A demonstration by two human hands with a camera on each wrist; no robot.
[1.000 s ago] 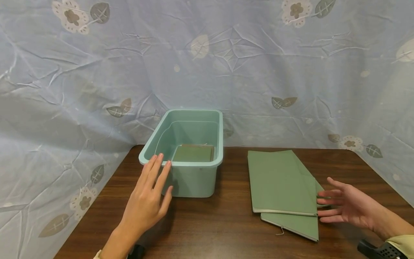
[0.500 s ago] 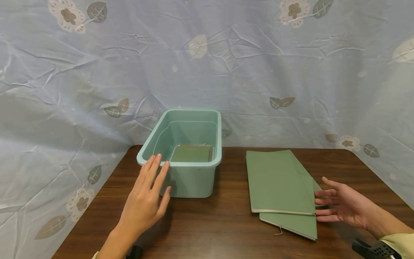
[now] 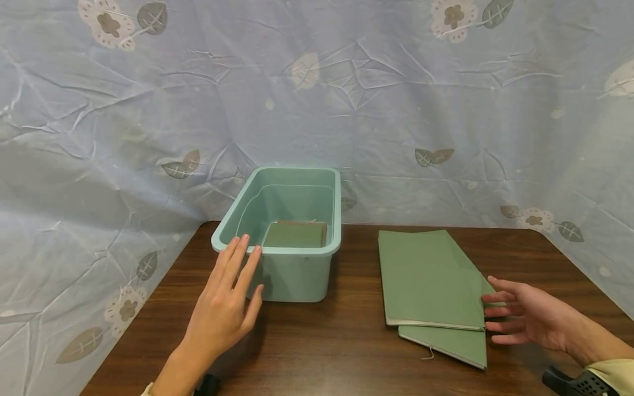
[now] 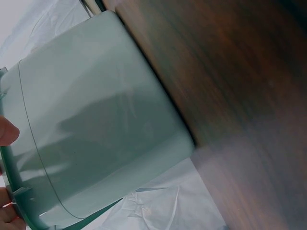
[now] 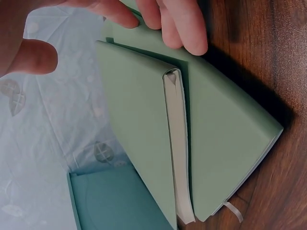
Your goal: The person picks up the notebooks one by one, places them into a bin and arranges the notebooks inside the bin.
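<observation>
Now right grip [image 3: 535, 319] has thumb lower, nearer notebooks [image 3: 430, 280]

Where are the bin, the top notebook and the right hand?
Bin [image 3: 296, 278]: head view, front wall.
Top notebook [image 3: 428, 283]: head view, middle of the cover.
Right hand [image 3: 535, 317]: head view, the hand's middle.

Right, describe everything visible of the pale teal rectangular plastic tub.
The pale teal rectangular tub, plastic by its smooth look, stands upright on the dark brown wood-grain table, left of the flat green notebooks. Open-topped, it has a broad rim, rounded corners and walls narrowing towards the base. A green rectangular book lies inside. The left hand is at its near rim; whether it touches is unclear.
</observation>
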